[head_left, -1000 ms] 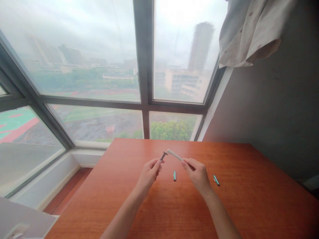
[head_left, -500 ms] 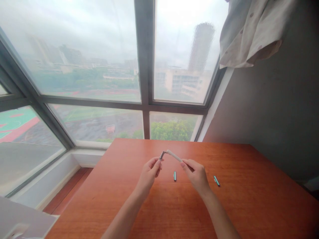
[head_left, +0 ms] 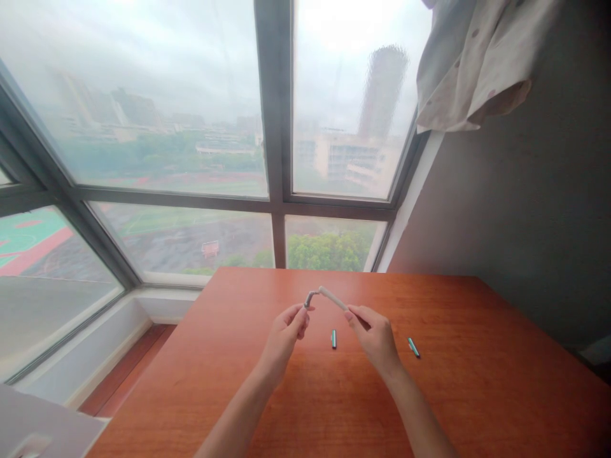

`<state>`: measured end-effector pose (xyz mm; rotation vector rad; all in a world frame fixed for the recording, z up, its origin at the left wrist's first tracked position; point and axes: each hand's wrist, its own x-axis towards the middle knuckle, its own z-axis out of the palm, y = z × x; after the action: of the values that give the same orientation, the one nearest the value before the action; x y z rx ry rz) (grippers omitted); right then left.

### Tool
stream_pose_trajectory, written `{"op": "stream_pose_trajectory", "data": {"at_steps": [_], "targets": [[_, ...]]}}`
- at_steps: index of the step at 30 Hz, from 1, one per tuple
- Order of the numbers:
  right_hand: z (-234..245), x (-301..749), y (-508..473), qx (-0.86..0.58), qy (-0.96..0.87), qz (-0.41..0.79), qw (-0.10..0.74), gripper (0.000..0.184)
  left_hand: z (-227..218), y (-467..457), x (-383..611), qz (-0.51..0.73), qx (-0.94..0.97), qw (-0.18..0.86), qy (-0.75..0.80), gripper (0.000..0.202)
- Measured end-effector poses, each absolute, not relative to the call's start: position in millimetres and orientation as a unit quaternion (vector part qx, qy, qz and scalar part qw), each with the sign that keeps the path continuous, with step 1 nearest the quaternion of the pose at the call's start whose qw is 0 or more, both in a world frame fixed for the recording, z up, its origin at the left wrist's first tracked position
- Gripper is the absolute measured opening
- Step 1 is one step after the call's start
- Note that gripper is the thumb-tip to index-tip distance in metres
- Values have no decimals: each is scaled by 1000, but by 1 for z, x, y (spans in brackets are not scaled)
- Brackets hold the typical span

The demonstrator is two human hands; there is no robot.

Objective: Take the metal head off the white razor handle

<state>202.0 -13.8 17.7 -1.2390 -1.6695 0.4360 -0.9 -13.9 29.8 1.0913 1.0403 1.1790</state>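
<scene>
Just below the frame's center, the left hand (head_left: 285, 334) pinches a grey handle with a bent neck (head_left: 309, 299), and the right hand (head_left: 378, 334) grips a pale rod (head_left: 333, 298); whether their tips touch is unclear. One teal-and-black razor cartridge (head_left: 334, 339) lies between the hands on the wooden table (head_left: 305, 407), another (head_left: 413, 347) at lower right. A pale buttoned garment (head_left: 470, 70) hangs at upper right.

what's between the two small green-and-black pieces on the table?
Head view: the right hand shows between the left piece and the right piece, hiding part of the stretch. The tabletop visible beside the hand there is bare.
</scene>
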Motion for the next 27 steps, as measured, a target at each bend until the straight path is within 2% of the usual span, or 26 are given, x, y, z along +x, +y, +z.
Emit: {"op": "stream_pose_trajectory", "data": {"at_steps": [27], "targets": [[16,194,-15,-504,-683,198,490,23,28,-13,4,523,406,624,415,35]]}}
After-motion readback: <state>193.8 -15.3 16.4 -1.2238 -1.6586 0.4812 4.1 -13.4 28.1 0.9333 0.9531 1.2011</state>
